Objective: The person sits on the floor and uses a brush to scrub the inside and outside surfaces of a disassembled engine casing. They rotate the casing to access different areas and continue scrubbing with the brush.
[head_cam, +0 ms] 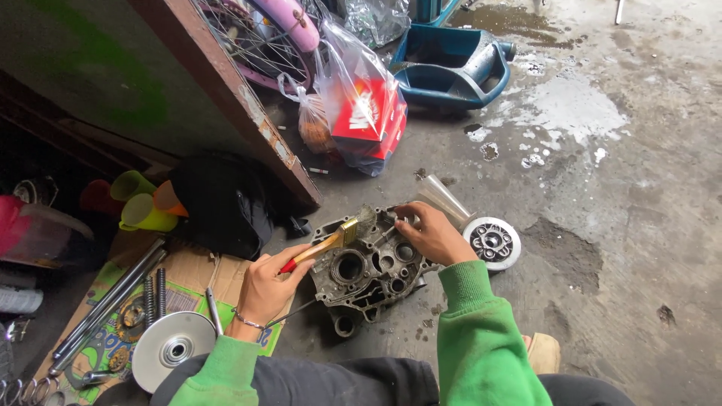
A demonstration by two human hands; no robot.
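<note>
Engine casing (368,267), grey and greasy, lies on the concrete floor (602,225) between the hands. Left hand (272,283) has its fingers clamped on a paintbrush (331,242) over it; right hand (435,234) grips the casing's far edge, fingers curled.

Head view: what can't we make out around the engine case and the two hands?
- Engine case: its far edge is covered by the right hand; its underside faces the floor.
- Paintbrush: the red handle end sits inside the left hand.
- Contents of the clear plastic bag: blurred by glare and folds, apart from a red box.
- Parts on the cardboard: cut off by the frame's lower left edge.
</note>
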